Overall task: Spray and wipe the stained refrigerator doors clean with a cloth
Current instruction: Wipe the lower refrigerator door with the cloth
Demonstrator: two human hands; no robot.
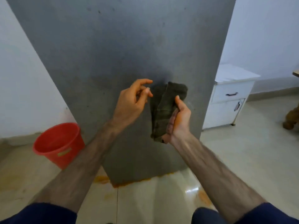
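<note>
The grey refrigerator door (113, 54) fills the middle of the view, with small dark specks near its top and a darker damp patch around its centre. My right hand (178, 120) grips a folded dark green cloth (163, 107), thumb on top, held upright just in front of the door. My left hand (135, 97) hovers just left of the cloth with loosely curled fingers and holds nothing. No spray bottle is in view.
A red bucket (59, 143) stands on the floor left of the fridge. A white cabinet (229, 97) with a drawer sits to the right. Orange stains (129, 182) mark the wet tiled floor at the fridge's base. A brown object (291, 118) lies far right.
</note>
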